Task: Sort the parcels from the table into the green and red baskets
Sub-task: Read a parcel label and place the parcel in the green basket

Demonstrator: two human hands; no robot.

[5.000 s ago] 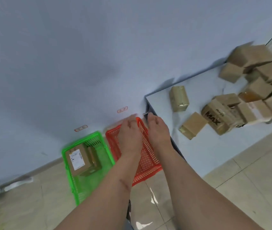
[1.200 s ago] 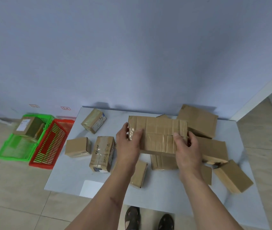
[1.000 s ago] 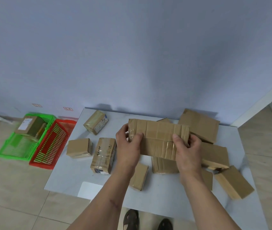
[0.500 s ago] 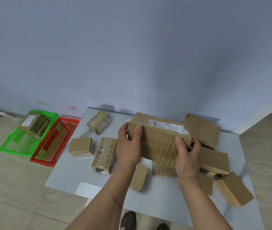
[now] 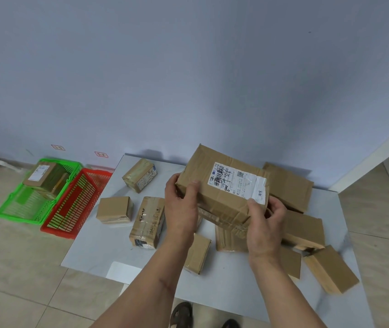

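I hold a large cardboard parcel [image 5: 203, 183] above the table [image 5: 98, 245], its white shipping label facing up. My left hand [image 5: 181, 207] grips its left end and my right hand [image 5: 263, 223] grips its near right corner. Several smaller parcels lie on the table, among them a taped one [image 5: 148, 221], a plain one [image 5: 114, 208] and a labelled one [image 5: 139, 175]. On the floor to the left stand the green basket [image 5: 13, 207], which holds parcels [image 5: 44, 177], and the red basket [image 5: 77, 204], in which I see no parcel.
More brown boxes are stacked at the table's right side [image 5: 290, 185] and near its right front corner [image 5: 331, 268]. A blue-grey wall runs behind the table. My sandalled feet [image 5: 181, 314] show on the tiled floor below the table's front edge.
Since a second ago I have turned the large parcel over in both hands, so its white label has come to face up. The view has shifted slightly.
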